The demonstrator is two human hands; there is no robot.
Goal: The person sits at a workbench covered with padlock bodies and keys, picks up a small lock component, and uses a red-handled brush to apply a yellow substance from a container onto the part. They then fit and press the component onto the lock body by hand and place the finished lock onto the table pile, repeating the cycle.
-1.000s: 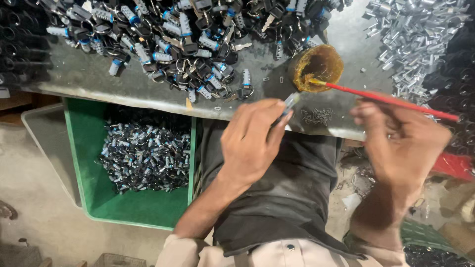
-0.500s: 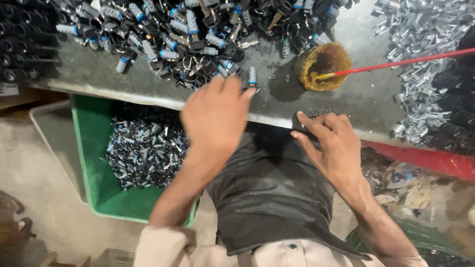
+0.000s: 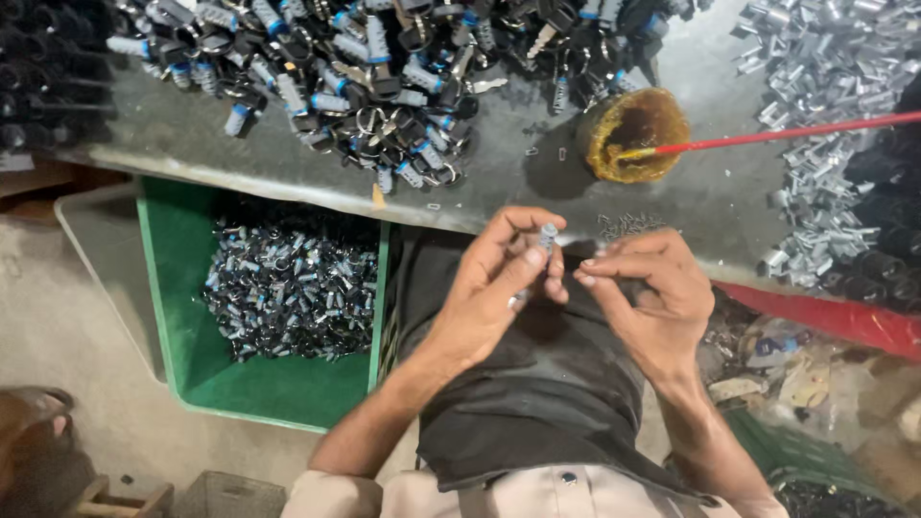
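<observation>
Now you are holding a small metal cylinder between your hands, over your lap at the bench edge.

Your left hand is gripping the small metal cylinder between thumb and fingers, its tip pointing up, while your right hand is closing in just beside it, fingertips pinched together; whether they are pinching a tiny part, I cannot tell. You seem to be fitting or checking the piece. Next, it looks as though you will be needing the red-handled brush resting in the round paste pot, or the green bin of finished pieces.
</observation>
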